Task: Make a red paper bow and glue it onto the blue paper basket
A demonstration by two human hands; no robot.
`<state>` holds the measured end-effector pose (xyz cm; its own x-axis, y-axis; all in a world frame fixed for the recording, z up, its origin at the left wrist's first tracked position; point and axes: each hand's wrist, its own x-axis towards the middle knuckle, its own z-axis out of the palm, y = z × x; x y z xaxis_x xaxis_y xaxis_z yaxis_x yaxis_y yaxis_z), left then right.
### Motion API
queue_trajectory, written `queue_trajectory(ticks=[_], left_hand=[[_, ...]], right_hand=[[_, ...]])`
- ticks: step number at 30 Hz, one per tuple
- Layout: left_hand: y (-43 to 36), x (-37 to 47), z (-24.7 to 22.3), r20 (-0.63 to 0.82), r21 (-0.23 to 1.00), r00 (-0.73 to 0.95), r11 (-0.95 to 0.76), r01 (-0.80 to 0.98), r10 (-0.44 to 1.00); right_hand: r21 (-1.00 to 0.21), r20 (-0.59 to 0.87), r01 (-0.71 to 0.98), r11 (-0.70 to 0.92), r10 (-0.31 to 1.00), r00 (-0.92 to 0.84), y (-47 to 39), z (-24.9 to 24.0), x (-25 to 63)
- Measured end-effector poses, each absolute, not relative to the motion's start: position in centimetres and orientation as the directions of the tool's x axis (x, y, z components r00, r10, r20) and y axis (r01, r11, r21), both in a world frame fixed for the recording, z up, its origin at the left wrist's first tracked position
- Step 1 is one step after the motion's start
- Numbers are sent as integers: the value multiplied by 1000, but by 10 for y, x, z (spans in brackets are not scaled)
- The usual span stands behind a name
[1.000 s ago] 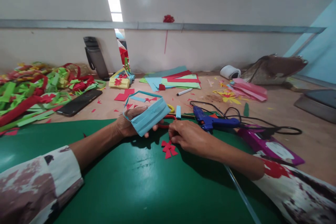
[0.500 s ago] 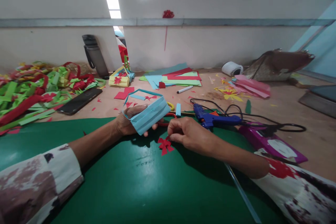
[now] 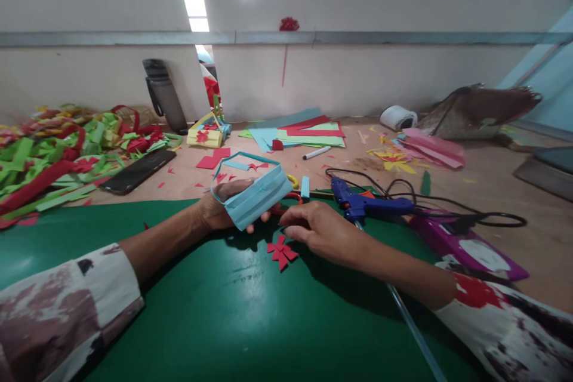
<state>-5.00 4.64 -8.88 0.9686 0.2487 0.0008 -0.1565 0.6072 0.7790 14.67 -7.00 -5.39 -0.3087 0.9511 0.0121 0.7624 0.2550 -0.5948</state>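
Note:
A small light-blue paper basket [image 3: 258,198] with a thin loop handle rests tilted in my left hand [image 3: 219,209], whose fingers curl beneath and behind it. Just below my right hand [image 3: 316,227], a red paper flower [image 3: 282,252] lies on the green mat [image 3: 188,310]. Thumb and forefinger of that hand are slightly apart, with nothing visible between them. Scissors with red and yellow handles [image 3: 293,182] are partly hidden behind the basket and my right hand.
A blue glue gun [image 3: 373,203] with its cable and a clear glue stick [image 3: 416,331] lie at right, near a purple packet [image 3: 470,248]. Paper strips [image 3: 40,161], a phone [image 3: 138,172] and a bottle [image 3: 165,95] stand left. Coloured sheets [image 3: 295,131] and a marker [image 3: 316,153] lie behind.
My right hand has let go of the red paper flower, which now lies flatter on the mat, slightly turned. My left hand still holds the basket in the same pose.

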Motion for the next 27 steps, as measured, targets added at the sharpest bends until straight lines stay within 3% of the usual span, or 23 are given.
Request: queue_trajectory(ticks=[7,27], left_hand=[[46,-50,-90,9,783,968,601,-162,250],[44,-48,-86,17,770,971,617,-163,236]], right_hand=[[-480,-54,843,242,951,-304,-71,-47,140],[-359,-137,897,257,937,-323,-68,-46,133]])
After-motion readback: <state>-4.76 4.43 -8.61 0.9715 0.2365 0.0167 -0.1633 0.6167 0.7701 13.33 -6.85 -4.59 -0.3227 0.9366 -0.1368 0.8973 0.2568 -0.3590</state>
